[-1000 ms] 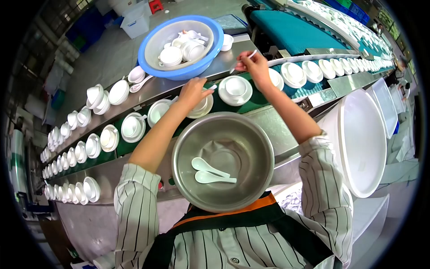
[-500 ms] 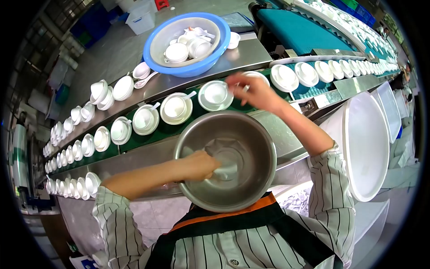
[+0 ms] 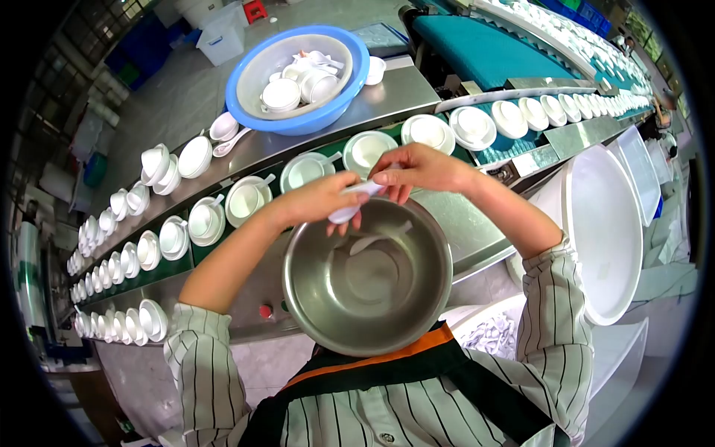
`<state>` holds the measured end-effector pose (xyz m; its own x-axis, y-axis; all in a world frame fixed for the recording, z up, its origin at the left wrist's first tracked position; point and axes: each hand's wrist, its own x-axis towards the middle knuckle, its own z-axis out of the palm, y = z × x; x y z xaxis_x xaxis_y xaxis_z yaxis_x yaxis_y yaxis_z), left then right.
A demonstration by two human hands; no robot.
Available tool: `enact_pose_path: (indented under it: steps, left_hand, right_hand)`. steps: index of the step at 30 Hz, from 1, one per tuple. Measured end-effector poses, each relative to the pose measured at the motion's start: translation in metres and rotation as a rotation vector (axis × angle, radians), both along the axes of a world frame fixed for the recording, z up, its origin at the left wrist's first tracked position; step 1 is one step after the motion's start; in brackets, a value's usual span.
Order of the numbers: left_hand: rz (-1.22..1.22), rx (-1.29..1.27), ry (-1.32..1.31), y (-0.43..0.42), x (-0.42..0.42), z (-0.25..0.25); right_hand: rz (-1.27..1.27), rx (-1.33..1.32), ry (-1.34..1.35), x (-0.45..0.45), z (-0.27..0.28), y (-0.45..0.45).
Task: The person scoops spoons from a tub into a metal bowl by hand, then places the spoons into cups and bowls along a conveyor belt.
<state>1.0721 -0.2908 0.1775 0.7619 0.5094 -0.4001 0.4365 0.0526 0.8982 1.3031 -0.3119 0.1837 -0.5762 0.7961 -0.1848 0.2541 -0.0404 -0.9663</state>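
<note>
My left hand [image 3: 320, 200] is closed around a white soup spoon [image 3: 345, 214] above the far rim of a steel basin [image 3: 298, 290]. My right hand [image 3: 424, 170] meets it from the right, its fingertips pinched on the spoon's handle end. Inside the basin lies another white spoon [image 3: 381, 237]. Just beyond my hands, a bowl on a saucer [image 3: 370, 151] stands on the green belt, partly covered by my fingers. To its left, a bowl [image 3: 304, 173] has a spoon handle sticking out over its edge.
A blue basin [image 3: 234, 93] holding white bowls and spoons stands on the steel ledge [image 3: 402, 86]. Rows of stacked bowls [image 3: 195, 156] run along the left. A teal conveyor [image 3: 484, 56] is at the back right, a large white tub [image 3: 607, 238] at the right. Below it, a container holds spoons [image 3: 495, 335].
My left hand has risen out of the steel basin with a spoon. My right hand has come down and left to meet it. The settings on the green belt have shifted left.
</note>
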Motion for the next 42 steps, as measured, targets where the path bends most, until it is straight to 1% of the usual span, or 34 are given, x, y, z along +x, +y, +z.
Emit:
enact_pose_path:
  steps: [1,2,3,5,6,7,8,9,10,11,12,13,14,15,17,20,23,24,27,28,31,32,34,35,36,37,38,39,41,42]
  left_hand:
    - [-0.006,-0.044,0.037,-0.004,0.000,0.000]
    - [0.032,0.016,0.000,-0.007,-0.003,-0.001]
    - [0.039,0.122,-0.119,-0.002,-0.009,-0.014]
    - [0.138,0.263,-0.065,0.014,-0.026,-0.017]
    - [0.274,0.217,-0.159,0.018,-0.034,-0.017]
    - [0.348,0.239,-0.140,0.025,-0.044,-0.014]
    - [0.390,0.349,-0.089,0.041,-0.058,-0.026]
    - [0.493,0.397,-0.079,0.042,-0.060,-0.022]
    - [0.565,0.457,-0.097,0.048,-0.063,-0.030]
    - [0.642,0.519,-0.120,0.059,-0.066,-0.047]
    - [0.637,0.606,-0.124,0.073,-0.068,-0.067]
    - [0.631,0.693,-0.128,0.085,-0.072,-0.083]
    - [0.624,0.819,-0.048,0.090,-0.072,-0.088]
    - [0.655,0.889,0.003,0.086,-0.066,-0.084]
    - [0.636,1.168,0.152,0.087,-0.061,-0.089]
    - [0.542,1.369,-0.031,0.087,-0.053,-0.090]
    - [0.474,1.350,0.073,0.084,-0.054,-0.092]
    - [0.434,1.417,0.054,0.085,-0.057,-0.096]
    - [0.295,1.514,0.234,0.086,-0.071,-0.109]
    - [0.293,1.510,0.214,0.086,-0.076,-0.112]
    - [0.254,1.432,0.322,0.084,-0.090,-0.106]
    - [0.243,1.416,0.382,0.083,-0.096,-0.100]
    - [0.263,1.471,0.348,0.078,-0.099,-0.084]
    - [0.272,1.497,0.328,0.076,-0.100,-0.076]
    - [0.300,1.470,0.309,0.068,-0.092,-0.063]
    - [0.301,1.444,0.231,0.069,-0.087,-0.066]
    - [0.306,1.419,0.154,0.072,-0.079,-0.070]
    - [0.312,1.396,0.079,0.075,-0.070,-0.073]
    - [0.296,1.414,0.100,0.080,-0.052,-0.085]
    - [0.310,1.447,0.108,0.086,-0.047,-0.092]
  right_hand:
    - [-0.016,-0.041,0.005,-0.003,-0.001,-0.001]
    - [-0.049,0.003,-0.011,-0.004,0.001,-0.004]
    - [-0.083,0.054,-0.008,-0.002,-0.004,-0.002]
    - [-0.089,0.152,-0.140,-0.002,-0.006,-0.005]
    - [-0.046,0.191,-0.304,-0.010,0.004,-0.013]
    - [-0.004,0.234,-0.467,-0.018,0.012,-0.023]
    - [0.171,0.639,-0.602,-0.020,-0.008,-0.026]
    - [0.283,0.654,-0.730,-0.031,-0.021,-0.035]
    - [0.398,0.663,-0.859,-0.046,-0.031,-0.047]
    - [0.492,0.702,-0.909,-0.058,-0.040,-0.057]
    - [0.587,0.746,-0.963,-0.066,-0.046,-0.063]
    - [0.613,0.763,-0.971,-0.071,-0.052,-0.064]
    - [0.637,0.779,-0.979,-0.076,-0.058,-0.064]
    - [0.661,0.792,-0.985,-0.079,-0.062,-0.063]
    - [0.689,0.781,-0.936,-0.081,-0.067,-0.057]
    - [0.649,0.797,-0.860,-0.076,-0.077,-0.052]
    - [0.603,0.825,-0.810,-0.076,-0.081,-0.057]
    - [0.600,0.827,-0.791,-0.076,-0.080,-0.058]
    - [0.569,0.827,-0.741,-0.074,-0.076,-0.061]
    - [0.554,0.826,-0.726,-0.074,-0.073,-0.062]
    - [0.545,0.747,-0.681,-0.072,-0.066,-0.061]
    - [0.547,0.658,-0.642,-0.069,-0.061,-0.059]
    - [0.546,0.484,-0.565,-0.061,-0.049,-0.053]
    - [0.530,0.432,-0.458,-0.057,-0.044,-0.049]
    - [0.515,0.378,-0.352,-0.053,-0.041,-0.045]
    - [0.501,0.320,-0.250,-0.052,-0.038,-0.044]
    - [0.452,0.033,-0.185,-0.048,-0.038,-0.043]
    - [0.384,-0.017,-0.129,-0.050,-0.034,-0.043]
    - [0.243,-0.110,-0.017,-0.052,-0.022,-0.046]
    - [0.162,-0.035,0.150,-0.057,-0.031,-0.046]
